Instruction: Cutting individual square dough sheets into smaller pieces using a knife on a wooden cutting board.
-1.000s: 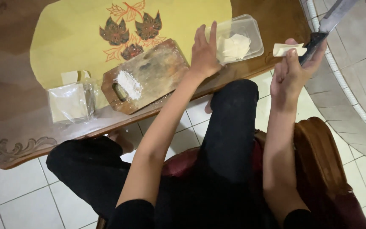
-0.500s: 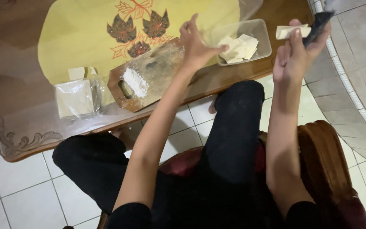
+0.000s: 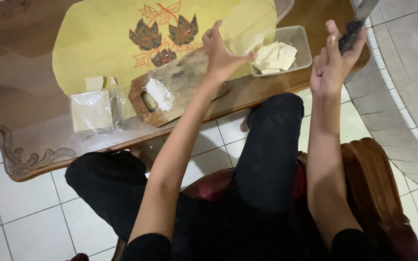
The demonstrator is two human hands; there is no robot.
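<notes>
My left hand [image 3: 221, 55] and right hand [image 3: 332, 65] are bare, no rings or watch. Both forearms are uncovered; black sleeves end near my elbows at six o'clock. I wear black trousers, and one bare foot shows below the knee.

A see-through plastic bag [image 3: 94, 111] with a flat pale square stack inside lies on the table [image 3: 20, 87] at the left, just beside the wooden board [image 3: 175, 87], and a clear plastic box [image 3: 286, 50] of pale squares sits at the right.
</notes>
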